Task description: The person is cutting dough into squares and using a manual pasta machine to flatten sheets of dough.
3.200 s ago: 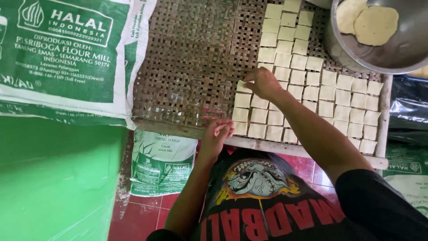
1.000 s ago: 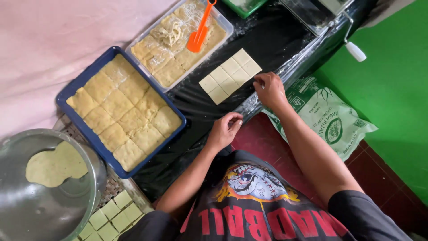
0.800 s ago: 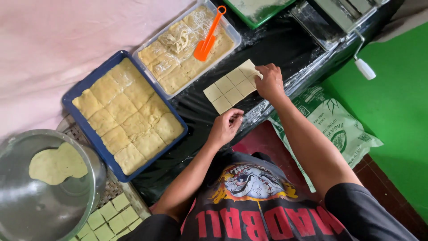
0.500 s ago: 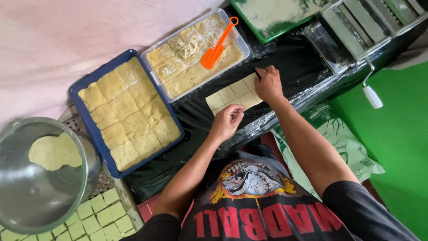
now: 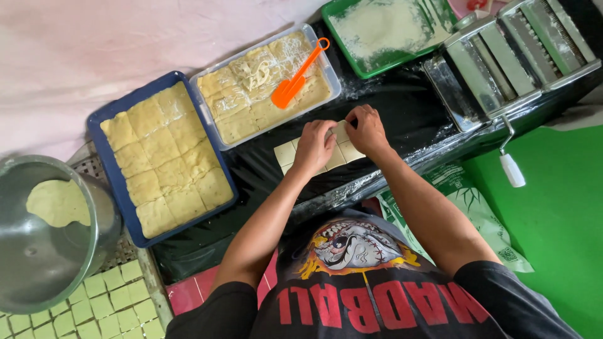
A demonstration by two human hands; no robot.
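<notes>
Both my hands rest on a small sheet of pale dough squares point(image 5: 286, 152) lying on a black plastic-covered surface point(image 5: 402, 113). My left hand point(image 5: 314, 146) presses on the sheet's middle, fingers bent. My right hand point(image 5: 366, 129) touches its far right part, fingers curled at the edge. Whether either hand grips a square I cannot tell. Much of the sheet is hidden under the hands.
A blue tray point(image 5: 94, 129) of cut dough squares and a clear tray point(image 5: 330, 72) with an orange spatula point(image 5: 295, 78) lie at left. A green floured tray point(image 5: 336, 37) and a pasta roller point(image 5: 515, 56) stand behind. Metal bowl point(image 5: 94, 251) with dough at far left.
The view swung from a woven rack of squares to the black surface. My left hand has moved up onto the dough sheet beside my right hand.
</notes>
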